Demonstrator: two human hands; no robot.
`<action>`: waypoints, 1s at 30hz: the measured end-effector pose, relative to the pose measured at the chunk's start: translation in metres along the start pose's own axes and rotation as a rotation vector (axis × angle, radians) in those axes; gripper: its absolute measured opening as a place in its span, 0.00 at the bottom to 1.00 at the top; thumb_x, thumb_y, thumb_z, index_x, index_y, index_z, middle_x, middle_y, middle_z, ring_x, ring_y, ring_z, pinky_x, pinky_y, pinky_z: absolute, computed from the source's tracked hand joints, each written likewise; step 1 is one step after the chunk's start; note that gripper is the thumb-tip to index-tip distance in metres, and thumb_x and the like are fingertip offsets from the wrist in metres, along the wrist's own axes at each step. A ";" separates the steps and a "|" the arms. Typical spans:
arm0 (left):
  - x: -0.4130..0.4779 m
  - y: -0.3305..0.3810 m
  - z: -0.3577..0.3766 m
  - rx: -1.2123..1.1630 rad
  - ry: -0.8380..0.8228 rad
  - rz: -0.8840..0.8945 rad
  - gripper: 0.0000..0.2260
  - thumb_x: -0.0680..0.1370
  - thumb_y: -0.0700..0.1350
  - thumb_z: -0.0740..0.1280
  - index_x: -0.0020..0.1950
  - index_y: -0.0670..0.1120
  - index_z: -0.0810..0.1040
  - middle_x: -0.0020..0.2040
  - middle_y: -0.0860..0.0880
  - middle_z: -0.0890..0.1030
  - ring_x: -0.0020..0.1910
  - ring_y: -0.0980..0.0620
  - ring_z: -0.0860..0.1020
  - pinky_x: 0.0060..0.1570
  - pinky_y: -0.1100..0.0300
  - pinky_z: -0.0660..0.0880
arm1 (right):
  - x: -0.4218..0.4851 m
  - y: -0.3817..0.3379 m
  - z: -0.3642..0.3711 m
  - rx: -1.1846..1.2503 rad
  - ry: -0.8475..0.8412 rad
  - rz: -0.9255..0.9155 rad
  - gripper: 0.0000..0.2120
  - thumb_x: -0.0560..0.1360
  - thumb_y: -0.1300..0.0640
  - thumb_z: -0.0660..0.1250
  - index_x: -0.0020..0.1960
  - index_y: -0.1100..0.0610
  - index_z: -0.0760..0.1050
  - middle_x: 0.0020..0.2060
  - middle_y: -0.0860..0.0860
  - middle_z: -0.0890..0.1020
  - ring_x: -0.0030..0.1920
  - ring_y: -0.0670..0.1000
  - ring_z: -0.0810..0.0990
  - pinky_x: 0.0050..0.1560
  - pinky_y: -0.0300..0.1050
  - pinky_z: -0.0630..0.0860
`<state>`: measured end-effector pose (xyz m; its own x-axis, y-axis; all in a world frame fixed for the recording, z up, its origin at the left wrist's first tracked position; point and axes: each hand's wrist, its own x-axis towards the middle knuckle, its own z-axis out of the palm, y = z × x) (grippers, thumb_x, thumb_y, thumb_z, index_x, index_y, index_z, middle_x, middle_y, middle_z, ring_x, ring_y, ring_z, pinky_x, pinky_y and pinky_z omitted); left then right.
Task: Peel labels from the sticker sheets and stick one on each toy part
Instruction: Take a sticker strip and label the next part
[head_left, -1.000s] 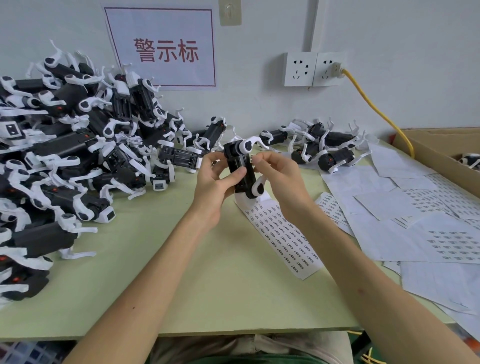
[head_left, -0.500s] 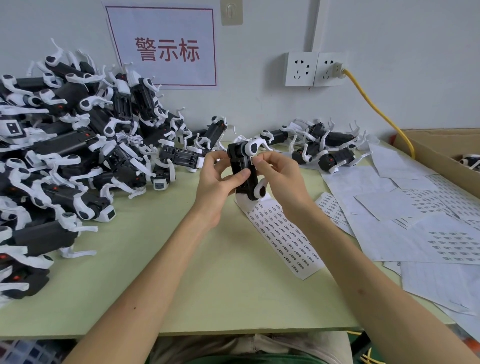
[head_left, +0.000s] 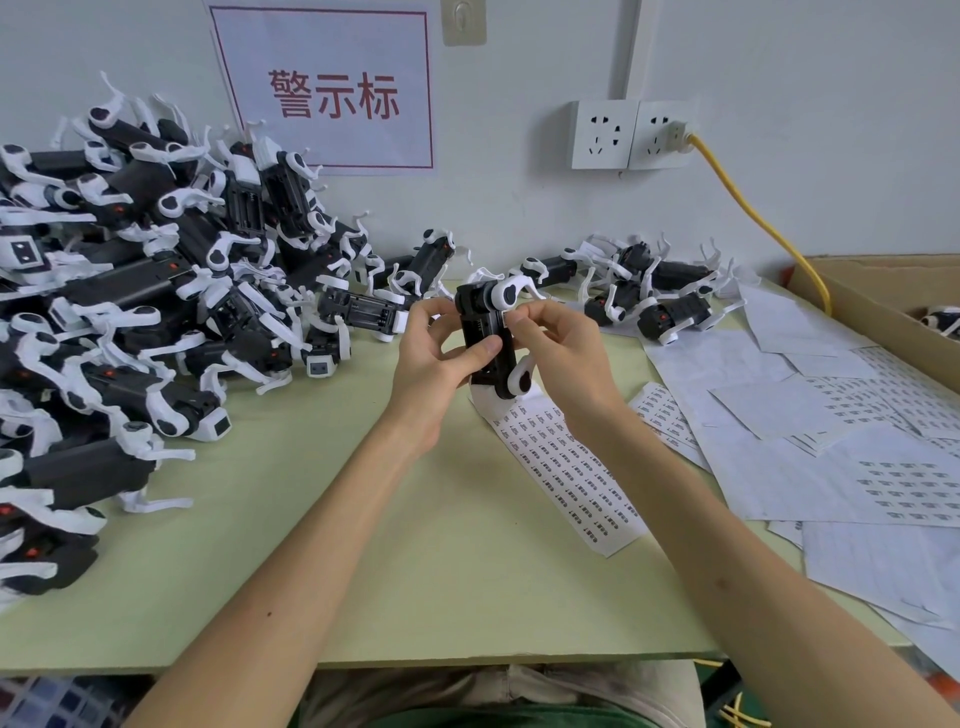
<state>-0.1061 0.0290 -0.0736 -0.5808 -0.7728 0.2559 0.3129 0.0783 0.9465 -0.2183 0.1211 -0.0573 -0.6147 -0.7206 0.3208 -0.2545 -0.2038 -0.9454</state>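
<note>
Black-and-white plastic toy part (head_left: 478, 322): rigid, light; thin white legs probably fragile. Held upright just above far end of sticker sheet (head_left: 566, 467). Left grip (head_left: 434, 364) curled round body. Right grip (head_left: 558, 351) pinching apparent label (head_left: 506, 318) against upper side. Hold body, not legs.

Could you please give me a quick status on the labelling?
Left hand grips toy part. Right hand pinches label against its upper side. Nothing in the way; sticker sheet lies below.

Gripping the toy part (head_left: 479, 323) in the left hand (head_left: 431, 364), thumb across its front; pinching its upper edge with the right hand (head_left: 561, 353); reaching forward with both forearms.
</note>
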 end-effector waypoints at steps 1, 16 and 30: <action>0.000 0.000 0.000 0.003 0.000 0.002 0.21 0.77 0.29 0.71 0.66 0.38 0.67 0.65 0.39 0.80 0.51 0.45 0.84 0.60 0.39 0.80 | 0.000 0.000 0.000 0.000 0.004 -0.005 0.09 0.81 0.56 0.68 0.44 0.59 0.79 0.45 0.57 0.86 0.39 0.49 0.81 0.43 0.35 0.77; 0.002 -0.004 -0.003 0.016 -0.010 0.007 0.22 0.72 0.36 0.75 0.61 0.43 0.69 0.63 0.43 0.82 0.56 0.40 0.84 0.62 0.38 0.78 | 0.003 0.003 -0.006 0.071 0.074 0.069 0.18 0.74 0.53 0.77 0.33 0.55 0.71 0.29 0.50 0.80 0.38 0.49 0.82 0.49 0.40 0.76; 0.003 -0.001 -0.005 -0.085 -0.117 -0.045 0.22 0.71 0.40 0.73 0.61 0.45 0.70 0.53 0.50 0.86 0.51 0.45 0.85 0.49 0.54 0.81 | 0.001 -0.005 -0.007 0.144 -0.061 0.150 0.06 0.77 0.57 0.74 0.44 0.57 0.79 0.37 0.49 0.84 0.34 0.47 0.81 0.45 0.44 0.77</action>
<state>-0.1039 0.0238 -0.0746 -0.6777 -0.6954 0.2392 0.3441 -0.0124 0.9388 -0.2230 0.1263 -0.0520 -0.5906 -0.7876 0.1755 -0.0517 -0.1801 -0.9823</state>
